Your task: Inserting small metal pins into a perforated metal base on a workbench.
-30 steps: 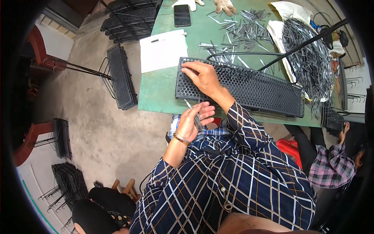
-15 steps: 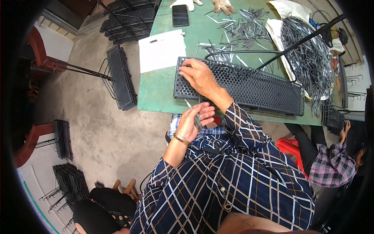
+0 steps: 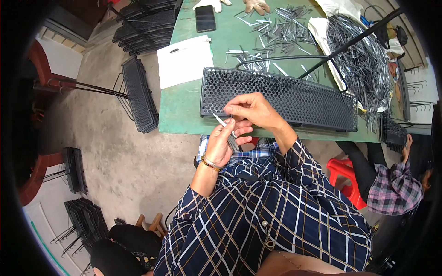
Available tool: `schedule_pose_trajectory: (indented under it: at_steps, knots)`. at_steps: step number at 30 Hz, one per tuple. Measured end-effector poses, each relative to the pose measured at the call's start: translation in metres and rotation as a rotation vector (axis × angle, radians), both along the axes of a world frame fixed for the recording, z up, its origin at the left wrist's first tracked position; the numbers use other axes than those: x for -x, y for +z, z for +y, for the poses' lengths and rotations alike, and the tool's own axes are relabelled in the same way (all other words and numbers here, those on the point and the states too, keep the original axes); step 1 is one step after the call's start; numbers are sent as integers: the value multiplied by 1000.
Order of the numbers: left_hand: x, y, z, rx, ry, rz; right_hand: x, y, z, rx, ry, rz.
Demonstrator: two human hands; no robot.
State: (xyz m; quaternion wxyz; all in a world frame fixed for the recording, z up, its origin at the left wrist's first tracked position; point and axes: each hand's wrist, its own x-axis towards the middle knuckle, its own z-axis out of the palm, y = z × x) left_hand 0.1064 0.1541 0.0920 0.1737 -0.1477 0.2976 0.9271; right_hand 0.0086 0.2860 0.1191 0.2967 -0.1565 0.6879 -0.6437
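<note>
In my left hand point(image 3: 220, 145), closed just off the table's near edge, is a bundle of thin grey rods point(image 3: 233, 145). One pale rod point(image 3: 219, 120) sticks up past its thumb. My right hand point(image 3: 258, 111) hovers just above and beside that rod, over the near edge of a long black perforated rack point(image 3: 276, 94). Its thumb and fingers are drawn together; the fingertips are blurred, and anything between them cannot be made out. The rack lies on the green table point(image 3: 182, 108), with rows of round holes facing up and a bent black rod frame rising behind it.
Loose grey rods point(image 3: 287, 32) are scattered behind the rack, near a white sack point(image 3: 357, 55) full of them. A phone point(image 3: 205, 19), paper with a pen point(image 3: 186, 62) and gloves point(image 3: 256, 5) lie farther left. More racks point(image 3: 139, 94) stand left; a person point(image 3: 396, 188) sits right by a red stool point(image 3: 345, 179).
My right hand has lifted from the rack's left-end holes and come back toward me, to the rod in my left hand. My left hand has stayed almost in place.
</note>
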Motion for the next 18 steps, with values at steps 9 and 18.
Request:
schedule_pose_trajectory:
  at_steps: [9, 18]
  knots:
    - [3, -5, -1, 115, -163, -83, 36, -9, -43, -24, -354, 612]
    - [-2, -14, -10, 131, -163, -105, 45, -27, -56, -128, -349, 1015]
